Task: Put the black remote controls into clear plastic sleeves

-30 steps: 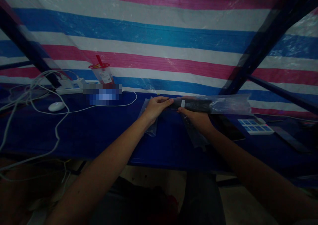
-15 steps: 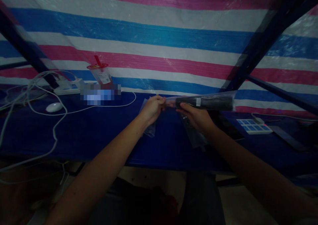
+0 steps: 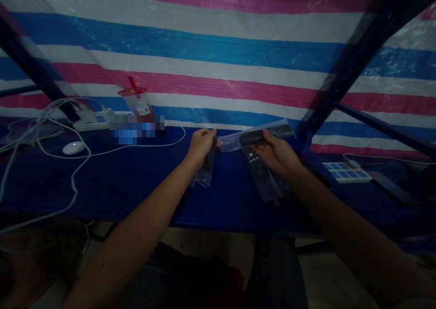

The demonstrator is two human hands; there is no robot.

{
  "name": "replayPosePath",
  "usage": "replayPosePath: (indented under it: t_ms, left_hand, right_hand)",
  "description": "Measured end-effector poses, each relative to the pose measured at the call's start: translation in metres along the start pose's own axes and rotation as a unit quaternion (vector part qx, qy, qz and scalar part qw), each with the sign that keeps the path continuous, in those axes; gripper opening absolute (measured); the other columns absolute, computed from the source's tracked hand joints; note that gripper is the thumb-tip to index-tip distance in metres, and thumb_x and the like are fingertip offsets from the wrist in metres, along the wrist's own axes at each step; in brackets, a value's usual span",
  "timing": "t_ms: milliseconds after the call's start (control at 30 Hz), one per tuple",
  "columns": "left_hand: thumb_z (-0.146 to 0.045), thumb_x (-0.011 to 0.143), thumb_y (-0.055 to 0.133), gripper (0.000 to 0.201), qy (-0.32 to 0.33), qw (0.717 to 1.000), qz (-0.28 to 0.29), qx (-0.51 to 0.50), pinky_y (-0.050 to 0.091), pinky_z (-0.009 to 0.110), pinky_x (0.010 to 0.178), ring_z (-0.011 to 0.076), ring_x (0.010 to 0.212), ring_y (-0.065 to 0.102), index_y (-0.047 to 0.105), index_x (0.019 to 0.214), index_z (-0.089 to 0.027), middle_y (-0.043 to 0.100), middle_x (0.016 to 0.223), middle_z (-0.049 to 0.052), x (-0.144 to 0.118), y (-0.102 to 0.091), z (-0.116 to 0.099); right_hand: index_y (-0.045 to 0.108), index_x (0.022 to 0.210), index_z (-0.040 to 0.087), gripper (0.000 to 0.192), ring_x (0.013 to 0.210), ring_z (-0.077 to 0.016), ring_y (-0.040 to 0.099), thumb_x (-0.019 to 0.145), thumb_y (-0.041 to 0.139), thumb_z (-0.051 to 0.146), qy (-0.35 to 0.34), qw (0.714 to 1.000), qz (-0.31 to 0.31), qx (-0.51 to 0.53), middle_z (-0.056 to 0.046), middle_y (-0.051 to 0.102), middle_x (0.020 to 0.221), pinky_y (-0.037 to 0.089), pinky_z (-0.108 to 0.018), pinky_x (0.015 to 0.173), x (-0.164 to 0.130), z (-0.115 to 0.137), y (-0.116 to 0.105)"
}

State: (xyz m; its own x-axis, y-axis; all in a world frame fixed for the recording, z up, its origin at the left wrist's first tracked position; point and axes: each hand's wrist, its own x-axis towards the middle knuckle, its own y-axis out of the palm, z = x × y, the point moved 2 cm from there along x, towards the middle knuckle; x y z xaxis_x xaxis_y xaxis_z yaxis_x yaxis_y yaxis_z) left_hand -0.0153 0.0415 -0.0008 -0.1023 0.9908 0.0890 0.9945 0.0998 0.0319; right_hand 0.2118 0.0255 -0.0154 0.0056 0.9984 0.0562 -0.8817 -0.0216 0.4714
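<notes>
Remote [image 3: 254, 137] sits inside the bag [image 3: 235, 141]; right hand [image 3: 277, 153] clamps it, left hand [image 3: 200, 143] pinches the open mouth, unsealed yet.

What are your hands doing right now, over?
Left hand pinching the open end of the clear bag. Right hand gripping the black remote inside it. Second bagged remote lies underneath on the table.
</notes>
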Motion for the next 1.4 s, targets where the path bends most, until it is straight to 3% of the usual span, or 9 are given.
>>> replayPosePath:
  t_ms: [67, 200, 333, 467, 567, 700, 900, 1067, 1400]
  left_hand:
    - [-0.033, 0.088, 0.063, 0.027, 0.057, 0.996, -0.029, 0.056, 0.041, 0.028, 0.058, 0.0161, 0.058, 0.063, 0.052, 0.067, -0.020, 0.065, 0.064, 0.004, 0.001, -0.001, 0.000]
    - [-0.040, 0.088, 0.068, 0.022, 0.057, 0.989, 0.123, 0.056, 0.044, 0.029, 0.058, 0.0165, 0.062, 0.064, 0.057, 0.090, -0.021, 0.070, 0.079, 0.005, -0.006, 0.011, 0.003]
    - [-0.032, 0.078, 0.080, 0.044, 0.067, 0.972, 0.219, 0.054, 0.045, 0.029, 0.059, 0.0160, 0.064, 0.062, 0.055, 0.111, -0.022, 0.066, 0.076, 0.002, -0.017, 0.022, 0.005]
    - [-0.027, 0.074, 0.080, 0.056, 0.077, 0.970, 0.222, 0.066, 0.042, 0.028, 0.057, 0.0140, 0.062, 0.057, 0.051, 0.121, -0.026, 0.061, 0.075, -0.002, -0.017, 0.019, 0.004]
    - [-0.025, 0.076, 0.074, 0.038, 0.144, 0.963, 0.177, 0.143, 0.042, 0.029, 0.061, 0.0142, 0.065, 0.055, 0.059, 0.111, -0.026, 0.059, 0.076, -0.002, -0.015, 0.013, -0.001]
    - [-0.019, 0.075, 0.067, 0.020, 0.225, 0.919, 0.121, 0.302, 0.044, 0.034, 0.074, 0.0186, 0.074, 0.057, 0.067, 0.095, -0.024, 0.063, 0.080, 0.002, -0.014, 0.008, -0.003]
    - [-0.026, 0.076, 0.066, 0.021, 0.224, 0.826, 0.105, 0.506, 0.042, 0.047, 0.091, 0.0311, 0.090, 0.059, 0.071, 0.096, -0.023, 0.067, 0.085, 0.010, -0.013, 0.006, 0.008]
    - [-0.032, 0.079, 0.063, 0.025, 0.211, 0.783, 0.055, 0.582, 0.039, 0.052, 0.095, 0.0401, 0.107, 0.052, 0.071, 0.099, -0.019, 0.068, 0.099, 0.018, -0.012, 0.002, 0.010]
    - [-0.040, 0.080, 0.063, 0.036, 0.148, 0.787, 0.040, 0.597, 0.043, 0.058, 0.091, 0.0459, 0.116, 0.049, 0.068, 0.107, -0.016, 0.060, 0.116, 0.023, -0.012, 0.000, 0.012]
  right_hand:
    - [0.065, 0.093, 0.022, 0.022, 0.102, -0.0263, 0.072, 0.084, 0.076, 0.038, 0.008, 0.998, 0.030, -0.054, -0.007, 0.076, 0.101, 0.061, -0.044, 0.091, -0.004, 0.001, 0.003]
    - [0.071, 0.089, 0.020, 0.027, 0.095, -0.0254, 0.073, 0.080, 0.078, 0.044, 0.038, 0.979, 0.105, -0.168, -0.009, 0.077, 0.098, 0.061, -0.042, 0.087, -0.012, -0.002, 0.012]
    - [0.074, 0.090, 0.018, 0.034, 0.090, -0.0216, 0.071, 0.071, 0.085, 0.045, 0.047, 0.971, 0.140, -0.189, -0.008, 0.077, 0.097, 0.061, -0.036, 0.082, -0.018, -0.011, 0.019]
    - [0.072, 0.089, 0.018, 0.037, 0.085, -0.0216, 0.071, 0.077, 0.078, 0.052, 0.033, 0.971, 0.131, -0.197, -0.009, 0.075, 0.095, 0.060, -0.038, 0.080, -0.015, -0.008, 0.018]
    - [0.069, 0.091, 0.020, 0.032, 0.078, -0.0233, 0.070, 0.083, 0.070, 0.051, -0.047, 0.958, 0.033, -0.280, -0.011, 0.074, 0.096, 0.059, -0.041, 0.072, -0.007, 0.008, 0.009]
    - [0.068, 0.085, 0.020, 0.019, 0.085, -0.0279, 0.069, 0.086, 0.064, 0.038, -0.149, 0.854, -0.035, -0.497, -0.010, 0.073, 0.089, 0.055, -0.045, 0.081, -0.003, 0.022, -0.001]
    - [0.068, 0.094, 0.019, 0.019, 0.093, -0.0318, 0.068, 0.088, 0.062, 0.036, -0.143, 0.722, 0.008, -0.677, -0.016, 0.073, 0.099, 0.052, -0.048, 0.086, -0.006, 0.007, -0.002]
    - [0.066, 0.110, 0.014, 0.035, 0.093, -0.0337, 0.068, 0.088, 0.062, 0.041, -0.119, 0.663, 0.013, -0.739, -0.018, 0.072, 0.104, 0.051, -0.046, 0.081, -0.007, 0.000, -0.004]
    - [0.061, 0.124, 0.010, 0.054, 0.102, -0.0366, 0.066, 0.084, 0.068, 0.046, -0.101, 0.596, 0.050, -0.795, -0.022, 0.065, 0.114, 0.050, -0.045, 0.084, -0.019, -0.004, 0.006]
